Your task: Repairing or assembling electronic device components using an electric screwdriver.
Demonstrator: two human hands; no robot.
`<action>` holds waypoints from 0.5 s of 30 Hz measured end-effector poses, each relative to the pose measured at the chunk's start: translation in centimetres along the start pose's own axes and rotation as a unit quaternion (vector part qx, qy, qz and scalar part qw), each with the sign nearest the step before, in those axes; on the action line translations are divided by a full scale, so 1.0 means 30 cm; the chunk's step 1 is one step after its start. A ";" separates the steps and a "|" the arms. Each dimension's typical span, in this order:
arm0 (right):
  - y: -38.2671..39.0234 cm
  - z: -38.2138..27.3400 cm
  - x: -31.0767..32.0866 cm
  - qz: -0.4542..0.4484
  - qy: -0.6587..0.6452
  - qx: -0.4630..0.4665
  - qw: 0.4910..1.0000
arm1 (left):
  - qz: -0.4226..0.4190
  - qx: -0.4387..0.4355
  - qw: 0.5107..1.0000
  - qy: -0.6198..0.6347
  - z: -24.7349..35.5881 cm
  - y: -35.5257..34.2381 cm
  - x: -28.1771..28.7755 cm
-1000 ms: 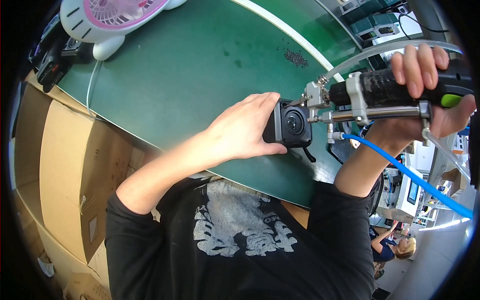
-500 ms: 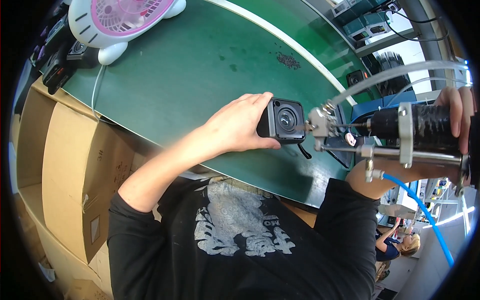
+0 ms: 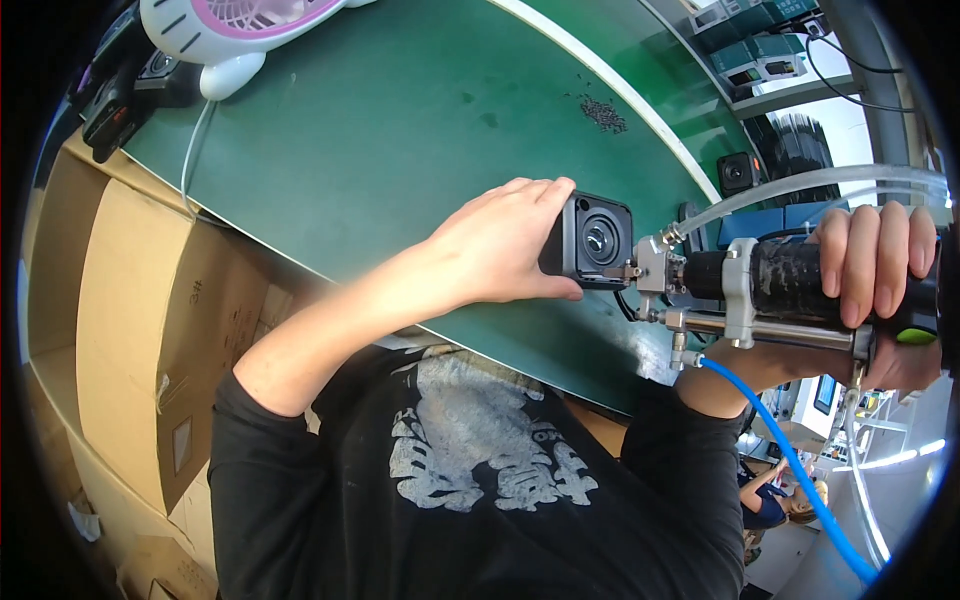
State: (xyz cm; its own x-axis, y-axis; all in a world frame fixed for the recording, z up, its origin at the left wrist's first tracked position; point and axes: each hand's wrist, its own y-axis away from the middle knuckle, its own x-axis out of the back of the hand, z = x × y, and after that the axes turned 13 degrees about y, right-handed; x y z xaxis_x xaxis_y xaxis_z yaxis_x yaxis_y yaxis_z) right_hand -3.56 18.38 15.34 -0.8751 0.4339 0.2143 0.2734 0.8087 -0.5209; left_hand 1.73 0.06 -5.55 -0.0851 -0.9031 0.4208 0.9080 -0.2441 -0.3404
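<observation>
Your left hand point(image 3: 490, 250) is gripping the black camera point(image 3: 590, 240) above the green table point(image 3: 380, 130); your right hand point(image 3: 880, 290) is clutching the driver point(image 3: 770, 285), tip touching it.

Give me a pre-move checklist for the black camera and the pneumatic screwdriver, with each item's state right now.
1. Left hand grips the black camera: ok.
2. Right hand wraps the pneumatic screwdriver: ok.
3. Screwdriver tip meets the camera's side: ok.
4. Tip seated in a screw: cannot tell.
5. Blue air hose hangs free, unkinked: ok.
6. Clear tube attached at the nose: ok.
</observation>
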 end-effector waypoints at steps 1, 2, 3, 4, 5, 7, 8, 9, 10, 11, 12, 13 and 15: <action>0.024 0.024 -0.020 0.086 -0.017 0.032 0.996 | -0.002 0.003 1.000 -0.004 0.002 -0.002 -0.001; 0.028 0.023 -0.018 0.086 -0.018 0.037 0.995 | -0.003 0.005 1.000 -0.010 0.008 -0.005 0.003; 0.028 0.011 -0.011 0.104 -0.005 0.008 0.995 | -0.003 0.004 1.000 -0.017 0.012 -0.006 0.006; 0.023 -0.009 -0.011 0.119 0.008 -0.014 0.993 | -0.005 0.002 1.000 -0.017 0.019 -0.001 0.010; 0.032 -0.001 0.000 0.091 0.029 -0.005 0.995 | -0.007 -0.003 1.000 -0.015 0.003 -0.001 -0.010; 0.047 0.057 -0.007 0.084 0.037 0.003 0.996 | -0.002 0.003 1.000 -0.028 -0.023 0.023 -0.029; 0.045 0.023 -0.002 0.101 0.041 -0.022 0.994 | -0.009 0.010 0.999 -0.032 -0.003 0.009 -0.033; 0.038 -0.006 -0.005 0.139 0.034 -0.013 0.990 | -0.015 0.017 0.999 -0.036 0.015 -0.009 -0.026; 0.024 -0.003 0.023 0.101 0.000 0.020 0.995 | -0.025 0.031 0.998 -0.043 0.012 0.008 -0.003; 0.010 -0.048 0.075 0.065 -0.017 0.051 0.996 | -0.024 0.023 0.998 -0.054 0.024 -0.002 0.024; 0.006 -0.107 0.113 0.061 -0.003 0.072 0.995 | -0.048 0.042 0.997 -0.049 0.035 -0.007 0.058; 0.008 -0.184 0.129 0.139 0.033 0.074 0.987 | -0.074 0.059 0.995 -0.043 0.041 -0.015 0.089; -0.090 -0.260 -0.040 0.440 0.175 -0.025 0.880 | -0.101 0.123 0.986 -0.047 0.028 0.013 0.176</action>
State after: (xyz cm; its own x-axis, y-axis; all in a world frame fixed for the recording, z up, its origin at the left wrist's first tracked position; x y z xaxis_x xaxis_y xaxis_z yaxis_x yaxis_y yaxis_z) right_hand -0.11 18.77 22.94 -0.1402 0.9901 -0.0080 0.8089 0.1099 -0.5775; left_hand 1.98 -4.50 -2.77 -0.2462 -0.8055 0.5390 0.9497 -0.3115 -0.0317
